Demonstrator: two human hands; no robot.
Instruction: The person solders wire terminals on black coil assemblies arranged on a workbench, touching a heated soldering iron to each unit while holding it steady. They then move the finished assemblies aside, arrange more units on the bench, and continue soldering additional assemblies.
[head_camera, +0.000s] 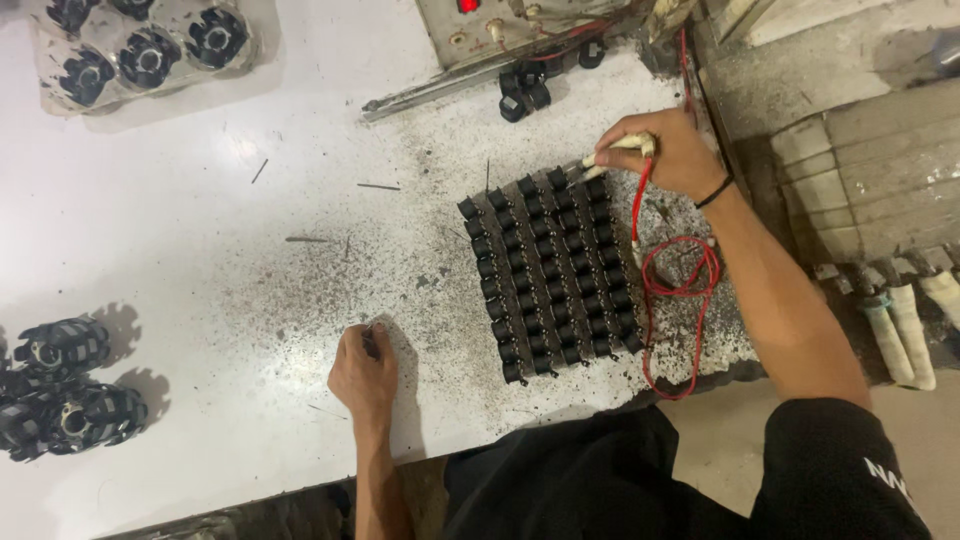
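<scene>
My right hand (672, 150) grips a cream-handled probe (612, 151) with a red wire (676, 290). The probe tip touches the far right corner of a grid of small black parts (550, 270) laid in rows on the white table (200, 230). My left hand (364, 370) rests fisted on the table near its front edge, left of the grid, pinching something small and thin that I cannot make out.
Black round coil parts (60, 395) lie at the left edge. A clear tray (140, 50) with more of them sits at the far left. A metal box with a red light (490, 25) stands at the back, and loose black parts (524, 95) lie beside it. Thin pins (378, 186) are scattered about.
</scene>
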